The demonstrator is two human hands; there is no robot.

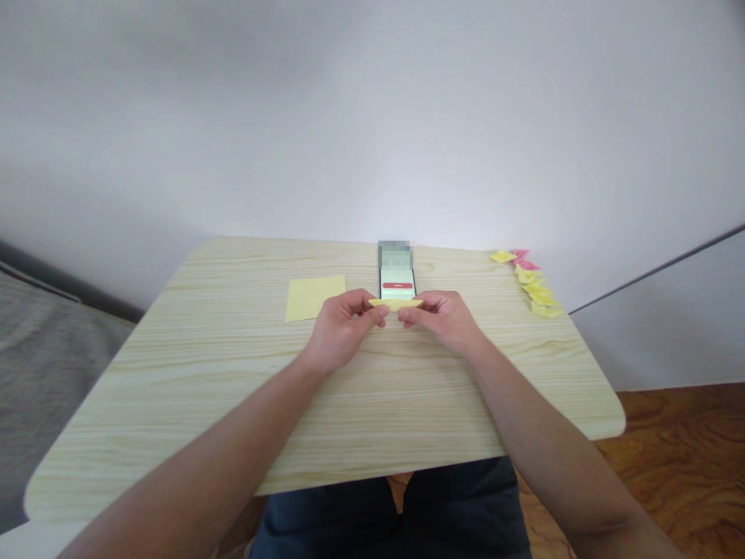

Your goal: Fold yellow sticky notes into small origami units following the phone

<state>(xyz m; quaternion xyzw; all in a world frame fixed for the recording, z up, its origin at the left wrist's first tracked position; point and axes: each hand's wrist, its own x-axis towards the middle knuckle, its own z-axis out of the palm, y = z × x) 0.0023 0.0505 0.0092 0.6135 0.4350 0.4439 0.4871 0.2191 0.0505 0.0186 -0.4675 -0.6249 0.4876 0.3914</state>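
Between my two hands is a small folded piece of yellow paper [396, 304], long and narrow with pointed ends. My left hand [343, 326] pinches its left part between thumb and fingers. On the other end, my right hand [445, 317] grips it the same way. The paper is held above the table, just in front of a phone [397, 276] whose lit screen shows a red bar. To the left of my left hand lies a flat yellow paper sheet [311, 297], partly covered by that hand.
Several folded yellow paper pieces [538, 293] and a pink folded paper [527, 260] sit in a row at the table's back right. The pale wooden table [192, 365] meets a white wall [349, 140] behind. Grey fabric [52, 380] is at the left.
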